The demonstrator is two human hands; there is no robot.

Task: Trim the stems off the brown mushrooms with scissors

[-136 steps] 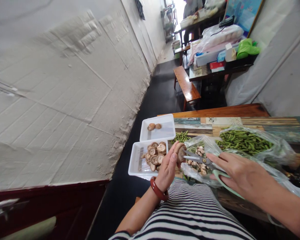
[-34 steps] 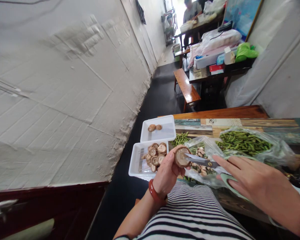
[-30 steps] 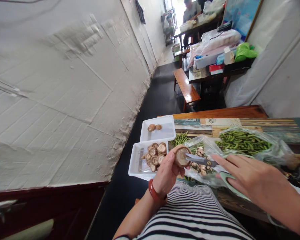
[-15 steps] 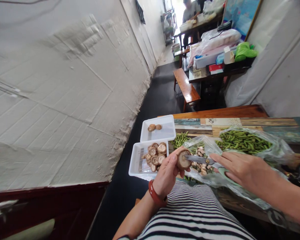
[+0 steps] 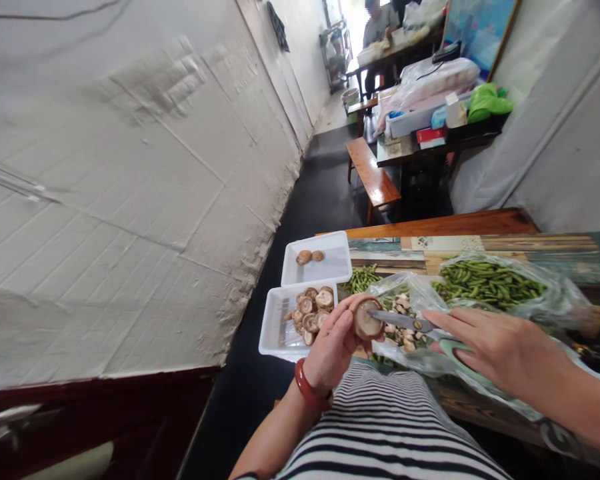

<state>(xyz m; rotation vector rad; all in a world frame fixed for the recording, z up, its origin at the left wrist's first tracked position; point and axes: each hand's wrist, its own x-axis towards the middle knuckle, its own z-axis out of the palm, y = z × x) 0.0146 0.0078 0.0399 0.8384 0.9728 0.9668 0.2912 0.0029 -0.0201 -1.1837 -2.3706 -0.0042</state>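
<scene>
Between the fingers of my left hand (image 5: 334,341) is a brown mushroom (image 5: 368,320), its pale gilled underside turned up and to the right. My right hand (image 5: 495,340) grips a pair of scissors (image 5: 405,321) by the pale green handles. The blades look closed, and their tip meets the underside of the mushroom near its middle. Beneath the blades, cut mushroom stems (image 5: 407,341) lie on a clear plastic bag (image 5: 420,287). Left of my left hand, a white tub (image 5: 273,333) holds several mushrooms (image 5: 307,307), mostly gills up.
A second white tray (image 5: 333,257) behind the tub carries two mushrooms. Green bean pods (image 5: 490,280) fill a plastic bag at the right, with more pods (image 5: 363,279) beside the tray. Farther off stand a wooden bench (image 5: 373,172), a loaded table and a person (image 5: 380,27).
The scissor tip has shifted slightly on the mushroom's underside, and my right hand has moved a little to the right. My left hand keeps its hold; the view has tilted slightly.
</scene>
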